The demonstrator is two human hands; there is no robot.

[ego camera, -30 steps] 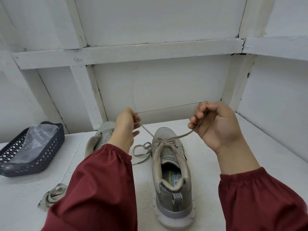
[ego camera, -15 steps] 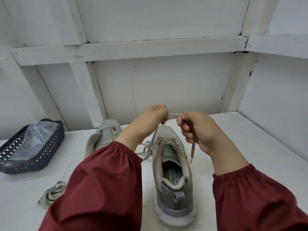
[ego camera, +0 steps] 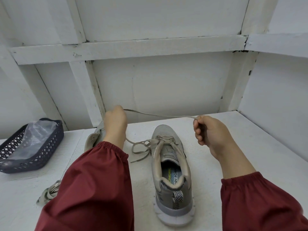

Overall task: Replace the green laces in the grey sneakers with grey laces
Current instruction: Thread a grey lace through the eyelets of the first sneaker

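Observation:
A grey sneaker (ego camera: 171, 165) stands heel toward me in the middle of the white table, with a grey lace (ego camera: 160, 115) threaded through its front eyelets. My left hand (ego camera: 115, 125) and my right hand (ego camera: 210, 132) each pinch that lace, and it is stretched between them above the toe. More of the lace lies in loose loops left of the sneaker. The second grey sneaker (ego camera: 93, 139) stands behind my left forearm, mostly hidden. A bundle of pale greenish laces (ego camera: 49, 193) lies at the lower left.
A dark perforated basket (ego camera: 31, 157) holding a clear plastic bag sits at the left of the table (ego camera: 250, 147). White panelled walls close in the back and the right side.
My hands, close together over the toe half a second ago, have moved apart. The lace now spans the gap between them.

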